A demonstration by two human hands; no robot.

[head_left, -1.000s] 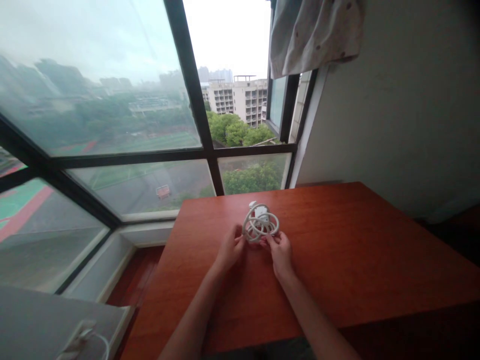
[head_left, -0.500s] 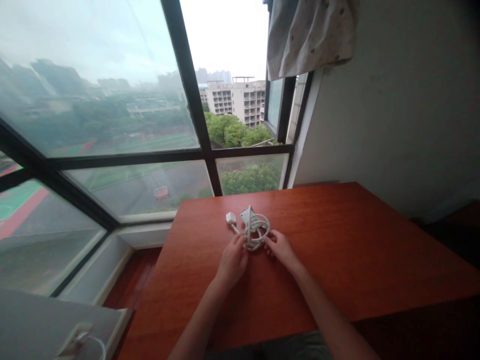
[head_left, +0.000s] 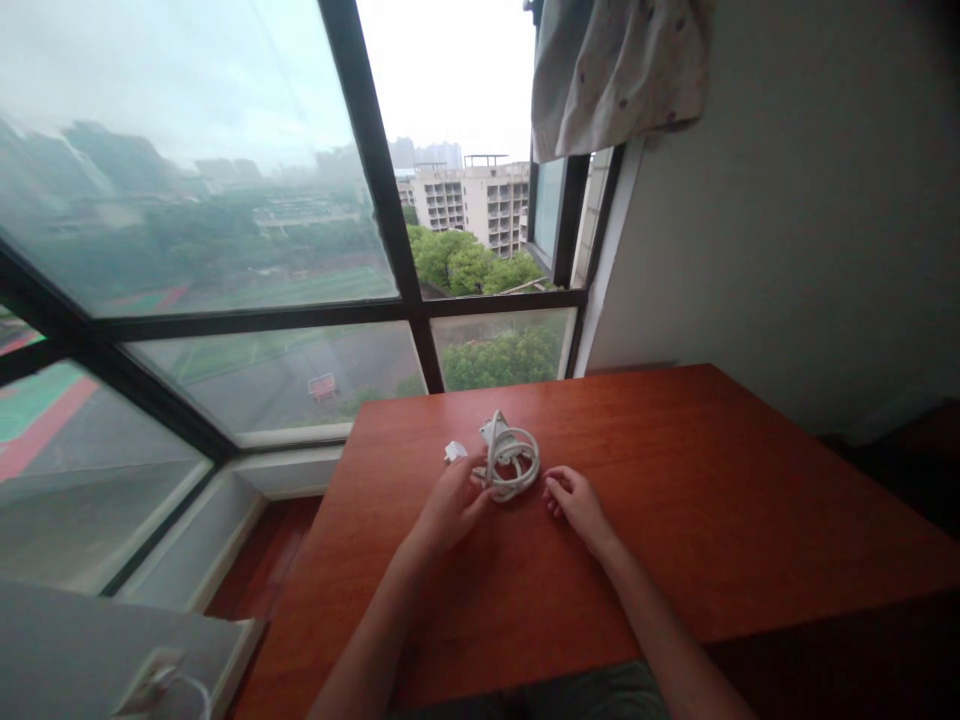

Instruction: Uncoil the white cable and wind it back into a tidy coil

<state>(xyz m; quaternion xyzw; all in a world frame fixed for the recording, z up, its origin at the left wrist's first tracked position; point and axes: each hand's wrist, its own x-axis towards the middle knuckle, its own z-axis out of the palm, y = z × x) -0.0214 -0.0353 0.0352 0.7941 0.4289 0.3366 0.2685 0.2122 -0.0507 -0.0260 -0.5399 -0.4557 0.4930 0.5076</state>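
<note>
A white cable (head_left: pixel 527 462) lies in a loose coil on the reddish-brown table. Its white block-shaped end (head_left: pixel 495 432) rests at the back of the coil. The smaller white plug (head_left: pixel 454 452) lies to the left, its cord partly hidden behind my fingers. My left hand (head_left: pixel 448 500) is closed round the left side of the coil, thumb in front and fingers behind. Just right of the coil, my right hand (head_left: pixel 579 505) is apart from it, fingers loosely curled and holding nothing.
The wooden table (head_left: pixel 690 480) stretches to the right beside a plain wall (head_left: pixel 780 220). Large windows (head_left: pixel 247 200) stand behind and left, with a curtain (head_left: pixel 622 80) at upper right. At lower left, a wall socket (head_left: pixel 154 680) has a white plug in it.
My right hand has let go of the coil and moved slightly right. My left hand has shifted left and farther round the cable; the small plug has moved left and turned.
</note>
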